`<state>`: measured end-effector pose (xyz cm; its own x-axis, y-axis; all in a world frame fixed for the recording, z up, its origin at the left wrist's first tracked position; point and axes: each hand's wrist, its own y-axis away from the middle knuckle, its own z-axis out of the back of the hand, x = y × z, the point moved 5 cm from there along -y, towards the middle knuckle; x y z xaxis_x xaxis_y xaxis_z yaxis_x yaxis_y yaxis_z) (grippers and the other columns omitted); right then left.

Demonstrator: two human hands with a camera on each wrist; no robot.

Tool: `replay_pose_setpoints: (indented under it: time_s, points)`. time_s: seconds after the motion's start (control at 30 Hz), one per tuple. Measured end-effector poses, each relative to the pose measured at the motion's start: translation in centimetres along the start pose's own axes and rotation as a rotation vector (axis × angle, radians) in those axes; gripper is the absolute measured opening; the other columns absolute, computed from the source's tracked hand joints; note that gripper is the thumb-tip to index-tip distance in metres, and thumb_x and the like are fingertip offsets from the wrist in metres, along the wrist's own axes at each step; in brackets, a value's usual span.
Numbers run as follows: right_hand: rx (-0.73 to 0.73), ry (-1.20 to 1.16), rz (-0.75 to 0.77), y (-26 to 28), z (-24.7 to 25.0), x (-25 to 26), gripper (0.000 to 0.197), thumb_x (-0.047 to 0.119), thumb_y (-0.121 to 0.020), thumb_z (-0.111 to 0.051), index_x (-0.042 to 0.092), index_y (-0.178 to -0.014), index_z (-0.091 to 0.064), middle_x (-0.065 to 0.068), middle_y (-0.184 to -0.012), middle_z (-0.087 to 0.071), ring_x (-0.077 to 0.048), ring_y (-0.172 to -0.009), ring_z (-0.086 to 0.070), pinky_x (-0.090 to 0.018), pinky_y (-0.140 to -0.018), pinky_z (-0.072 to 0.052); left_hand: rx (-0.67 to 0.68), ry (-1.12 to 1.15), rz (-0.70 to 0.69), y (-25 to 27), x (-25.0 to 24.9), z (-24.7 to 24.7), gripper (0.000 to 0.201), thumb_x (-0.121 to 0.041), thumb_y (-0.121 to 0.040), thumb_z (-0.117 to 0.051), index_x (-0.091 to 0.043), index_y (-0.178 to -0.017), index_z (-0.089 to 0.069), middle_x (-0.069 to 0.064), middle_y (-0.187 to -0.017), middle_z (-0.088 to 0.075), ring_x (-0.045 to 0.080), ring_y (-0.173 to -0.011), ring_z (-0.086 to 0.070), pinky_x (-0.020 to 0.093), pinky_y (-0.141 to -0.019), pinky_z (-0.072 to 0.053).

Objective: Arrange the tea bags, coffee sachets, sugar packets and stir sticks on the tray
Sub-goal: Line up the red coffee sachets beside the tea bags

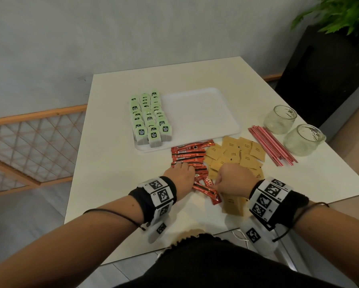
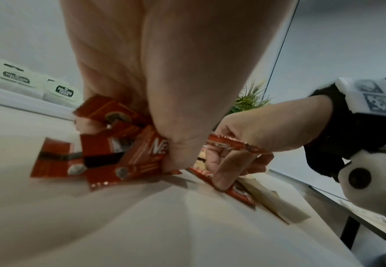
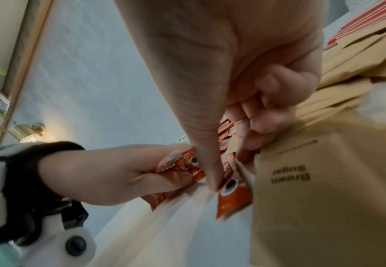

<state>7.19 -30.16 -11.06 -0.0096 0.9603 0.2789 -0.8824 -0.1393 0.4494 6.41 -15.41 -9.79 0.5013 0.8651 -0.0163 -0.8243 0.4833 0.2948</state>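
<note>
Nearest the person, both hands work in the pile of red coffee sachets [image 1: 192, 163] on the white tabletop [image 1: 112, 183], just on the near side of the tray [image 1: 226, 129]. The left hand [image 1: 181, 176] has its fingers curled round a bunch of sachets, as the left wrist view shows, gripping them in a loose fan. The right hand [image 1: 234, 179] pinches a single sachet [image 1: 207, 191] between thumb and fingers, with one finger pressing its near end down on the tabletop.

The loose sachet lies between the two hands, its long axis running slantwise from the tray side down toward the person. The right hand already has it, so the likely move is to pass it leftward into the bunch. The remaining sachets lie just beyond the left hand's knuckles, their long axes mostly running left to right along the tray's near edge.

Touching the sachets on their right are the brown sugar packets [image 1: 243, 152], scattered and overlapping, some under the right hand. Further right of those lie the red stir sticks [image 1: 272, 145] in a slanted bundle, near two empty glass jars [image 1: 299, 140].

Beyond, the tray holds only the green tea bags [image 1: 149, 117], in rows at its left end; the rest of it is bare.
</note>
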Motion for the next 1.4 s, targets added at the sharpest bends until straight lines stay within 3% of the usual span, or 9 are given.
replay_pose_setpoints:
  time_s: [0.13,0.27,0.37,0.53,0.7,0.87,1.0,1.1,1.4]
  points:
    - [0.041,-0.033,-0.017,0.0,0.3,0.1,0.023,0.036,-0.083,-0.07,0.014,-0.085,-0.073,0.002,-0.076,-0.069,-0.012,-0.073,-0.065,-0.028,-0.064,-0.056,0.072,0.088,0.013,0.0,0.7,0.8,0.024,-0.024,-0.101,-0.041,-0.005,-0.115,-0.043,0.015,-0.115,-0.061,0.033,-0.1,-0.059,0.036,-0.078,-0.04]
    - [0.131,-0.093,0.043,0.6,0.9,0.3,0.034,0.044,-0.076,-0.078,0.013,-0.066,-0.069,0.005,-0.056,-0.058,-0.011,-0.052,-0.05,-0.02,-0.049,-0.036,0.194,0.371,0.036,0.1,2.0,1.0,0.027,-0.021,-0.101,-0.044,-0.002,-0.12,-0.04,0.013,-0.108,-0.063,0.027,-0.088,-0.06,0.035,-0.079,-0.049]
    - [0.177,-0.176,0.072,0.7,1.5,-0.1,0.034,0.041,-0.074,-0.08,0.008,-0.072,-0.073,0.003,-0.062,-0.061,-0.011,-0.055,-0.049,-0.021,-0.052,-0.037,0.262,0.487,-0.013,0.6,2.2,1.7,0.015,-0.02,-0.103,-0.04,-0.006,-0.106,-0.044,0.01,-0.091,-0.059,0.021,-0.075,-0.057,0.027,-0.068,-0.047]
    - [0.274,-0.437,0.18,0.8,3.8,0.3,0.019,0.024,-0.081,-0.076,0.009,-0.084,-0.065,0.0,-0.069,-0.068,-0.01,-0.055,-0.053,-0.017,-0.049,-0.039,0.339,0.822,0.095,0.6,3.5,2.2,0.016,-0.012,-0.099,-0.039,-0.009,-0.087,-0.049,0.006,-0.078,-0.058,0.021,-0.077,-0.064,0.031,-0.059,-0.052]
    - [0.182,-0.662,0.25,-0.9,5.7,0.3,0.026,0.016,-0.085,-0.073,0.013,-0.107,-0.061,-0.009,-0.082,-0.076,-0.013,-0.064,-0.064,-0.023,-0.059,-0.046,0.222,1.132,0.192,-0.3,4.7,3.6,0.02,-0.01,-0.1,-0.04,-0.011,-0.095,-0.06,-0.003,-0.078,-0.068,0.016,-0.075,-0.059,0.022,-0.065,-0.049]
    - [0.109,-0.709,0.281,-2.7,6.2,0.5,0.021,0.014,-0.09,-0.067,0.015,-0.111,-0.066,-0.002,-0.084,-0.075,-0.013,-0.071,-0.067,-0.025,-0.062,-0.049,0.032,1.173,0.328,-1.1,6.7,4.0,0.031,-0.019,-0.1,-0.038,-0.012,-0.073,-0.052,0.002,-0.069,-0.055,0.016,-0.065,-0.049,0.026,-0.064,-0.041]
    - [0.052,-0.75,0.313,-3.9,7.0,1.2,0.017,0.01,-0.093,-0.062,0.01,-0.11,-0.066,-0.002,-0.082,-0.07,-0.012,-0.069,-0.063,-0.023,-0.06,-0.05,-0.043,1.272,0.322,-2.0,7.7,3.9,0.037,-0.039,-0.098,-0.05,-0.006,-0.092,-0.065,0.009,-0.088,-0.073,0.022,-0.078,-0.068,0.033,-0.079,-0.054]
    - [0.034,-0.744,0.356,-4.8,7.7,1.9,0.015,0.01,-0.094,-0.06,0.011,-0.108,-0.066,-0.003,-0.084,-0.07,-0.011,-0.069,-0.063,-0.024,-0.06,-0.05,-0.098,1.321,0.306,-2.5,7.9,4.2,0.029,-0.042,-0.092,-0.061,-0.015,-0.098,-0.07,0.004,-0.094,-0.076,0.021,-0.088,-0.072,0.033,-0.086,-0.055]
    - [0.039,-0.77,0.373,-7.3,9.7,3.4,0.013,0.023,-0.092,-0.066,0.014,-0.1,-0.071,-0.006,-0.075,-0.07,-0.012,-0.055,-0.056,-0.019,-0.05,-0.043,-0.248,1.258,0.323,-4.5,7.3,6.0,0.015,-0.033,-0.092,-0.064,-0.023,-0.081,-0.067,-0.012,-0.065,-0.067,0.007,-0.062,-0.065,0.025,-0.066,-0.05]
